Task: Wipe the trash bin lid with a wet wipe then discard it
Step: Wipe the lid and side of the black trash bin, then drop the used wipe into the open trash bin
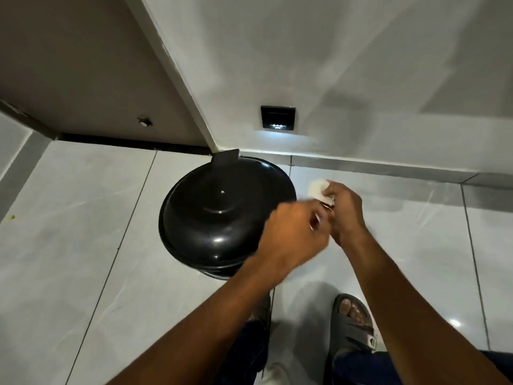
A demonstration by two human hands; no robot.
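Note:
A round black trash bin stands on the floor by the wall corner, and its glossy domed lid [219, 215] is down. Both my hands hover just right of the lid, above its right rim. My right hand [347, 212] grips a small white wet wipe [319, 188] that sticks out past its fingers. My left hand [291, 234] is blurred and pinches at the near end of the same wipe, close against the right hand. How much of the wipe is folded inside the hands is hidden.
A white wall with a black wall plate [278, 118] and a small light runs behind the bin. A brown door [83, 65] is at the left. My sandalled right foot [354, 320] stands on the pale floor tiles below the hands.

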